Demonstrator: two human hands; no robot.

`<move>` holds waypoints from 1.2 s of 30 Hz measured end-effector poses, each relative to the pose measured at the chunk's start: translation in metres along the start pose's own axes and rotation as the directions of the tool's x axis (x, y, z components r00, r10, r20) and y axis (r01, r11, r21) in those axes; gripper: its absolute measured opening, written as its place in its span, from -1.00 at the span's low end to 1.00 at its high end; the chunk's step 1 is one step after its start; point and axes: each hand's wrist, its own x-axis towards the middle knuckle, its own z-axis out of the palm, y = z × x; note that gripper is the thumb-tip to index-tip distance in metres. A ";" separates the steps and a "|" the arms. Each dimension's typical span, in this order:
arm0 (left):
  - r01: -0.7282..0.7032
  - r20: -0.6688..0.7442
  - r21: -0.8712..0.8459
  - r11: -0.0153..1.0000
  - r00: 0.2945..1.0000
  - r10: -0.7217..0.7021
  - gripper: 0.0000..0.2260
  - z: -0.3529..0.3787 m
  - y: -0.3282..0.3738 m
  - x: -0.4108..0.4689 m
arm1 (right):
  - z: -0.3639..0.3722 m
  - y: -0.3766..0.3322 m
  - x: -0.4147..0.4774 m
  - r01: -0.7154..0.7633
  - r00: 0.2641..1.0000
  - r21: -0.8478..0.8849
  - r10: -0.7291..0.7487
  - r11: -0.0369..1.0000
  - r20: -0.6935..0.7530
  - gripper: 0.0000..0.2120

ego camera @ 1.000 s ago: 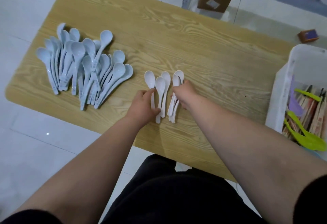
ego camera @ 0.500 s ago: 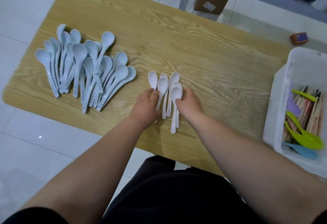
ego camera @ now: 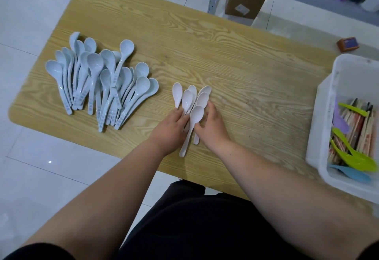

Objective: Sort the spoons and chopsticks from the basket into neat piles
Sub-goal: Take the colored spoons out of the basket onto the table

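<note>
- Spoons of plain white plastic lie in a small cluster near the front edge of the wooden table, bowls pointed away from the person and handles toward them. They overlap loosely, and one spoon sits further forward than the rest.
- The cluster is flanked on both sides, probably so that it can be squeezed into one tidy pile with the handles lined up.
- The left hand is laid against the left side. Its fingers rest fairly straight on the handles; nothing is seen to be clasped.
- The right hand is set along the right side, fingers loosely bent beside the bowls and the thumb tip touching the forward spoon's handle. No firm pinch is visible, so it is judged to be pushing, not holding.
- A much larger heap of pale blue spoons is fanned out well to the left, kept apart from the white ones, evidently as a separate sort by kind.
- At the table's right end a white plastic basket still holds green spoons, a purple spoon, a blue spoon and wrapped chopsticks, so much sorting is judged to remain.
- On the floor beyond, a cardboard box stands beside a shelf.
</note>
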 end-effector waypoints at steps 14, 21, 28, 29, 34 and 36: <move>-0.038 0.023 0.156 0.987 0.999 0.035 -0.48 -0.016 0.042 0.000 | -0.067 0.013 -0.022 0.316 0.944 -0.440 -0.232 0.840 0.235 -0.49; -0.237 0.026 0.163 0.958 0.971 0.236 -0.58 -0.002 0.142 0.026 | -0.176 0.087 -0.078 0.464 0.804 -0.571 -0.593 0.677 -0.050 -0.68; -0.529 -0.036 0.211 0.822 0.836 0.547 -0.63 0.039 0.281 0.057 | -0.270 0.217 -0.127 0.282 0.837 -0.509 -0.468 0.813 -0.283 -0.73; -0.585 -0.037 0.231 0.778 0.794 0.607 -0.66 0.049 0.297 0.061 | -0.283 0.235 -0.134 0.249 0.859 -0.497 -0.426 0.831 -0.282 -0.72; -0.655 0.133 0.262 0.709 0.752 0.646 -0.68 0.093 0.356 0.079 | -0.342 0.306 -0.154 0.019 0.964 -0.489 -0.145 0.872 -0.221 -0.75; -0.611 0.199 0.269 0.745 0.792 0.578 -0.69 0.106 0.374 0.090 | -0.352 0.323 -0.156 0.008 0.975 -0.461 -0.109 0.887 -0.192 -0.72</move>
